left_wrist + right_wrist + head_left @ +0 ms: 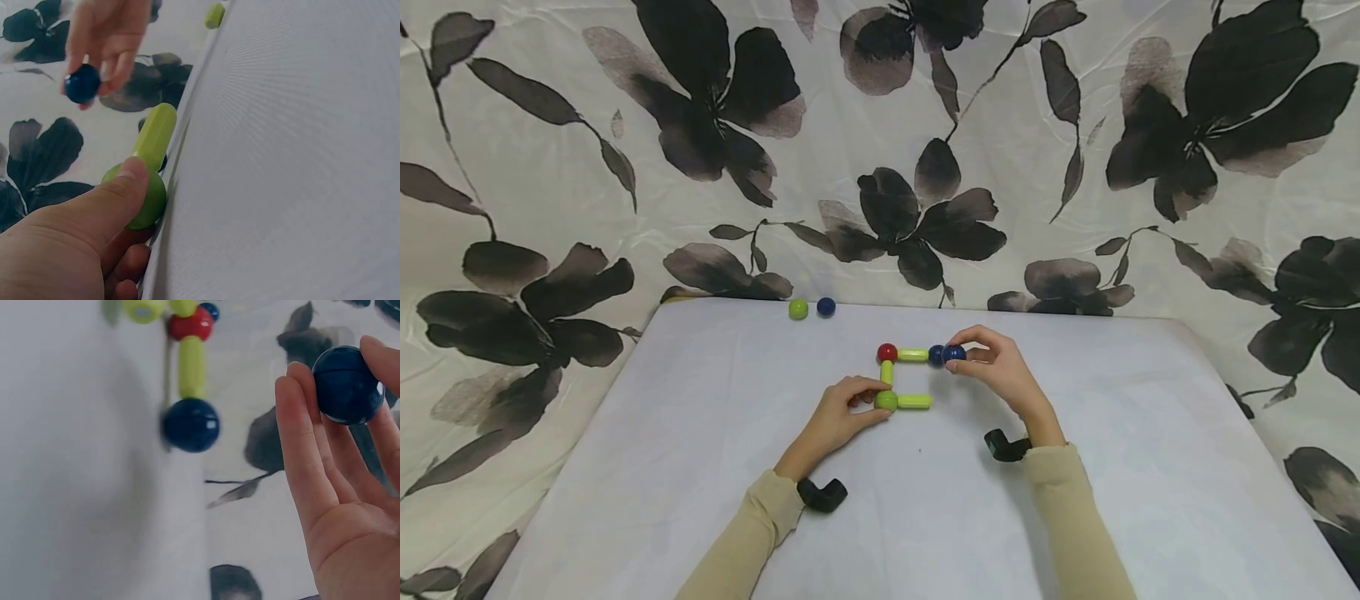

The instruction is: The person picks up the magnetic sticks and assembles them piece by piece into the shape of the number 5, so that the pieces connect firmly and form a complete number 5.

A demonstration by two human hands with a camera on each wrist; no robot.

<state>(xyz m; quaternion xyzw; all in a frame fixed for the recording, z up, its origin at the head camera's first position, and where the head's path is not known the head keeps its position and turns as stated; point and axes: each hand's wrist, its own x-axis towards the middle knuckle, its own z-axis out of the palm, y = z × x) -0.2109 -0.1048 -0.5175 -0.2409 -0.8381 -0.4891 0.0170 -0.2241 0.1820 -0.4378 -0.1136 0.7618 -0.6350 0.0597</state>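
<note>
My left hand [842, 410] pinches a green ball [887, 401] with thumb and fingers. From that ball one yellow-green rod [914, 402] points right and another [887, 372] leads up to a red ball [887, 353]. A third rod [913, 355] runs from the red ball to a blue ball [936, 356], which is plainer in the right wrist view [190, 425]. Between thumb and fingertips my right hand [1000, 367] holds a second blue ball [349, 385]. In the right wrist view this ball is apart from the joined pieces.
A loose green ball [798, 309] and a blue ball [826, 307] lie at the back edge of the white table [700, 467]. Behind it hangs a flower-patterned cloth [820, 133]. Black devices [822, 495] sit at both wrists.
</note>
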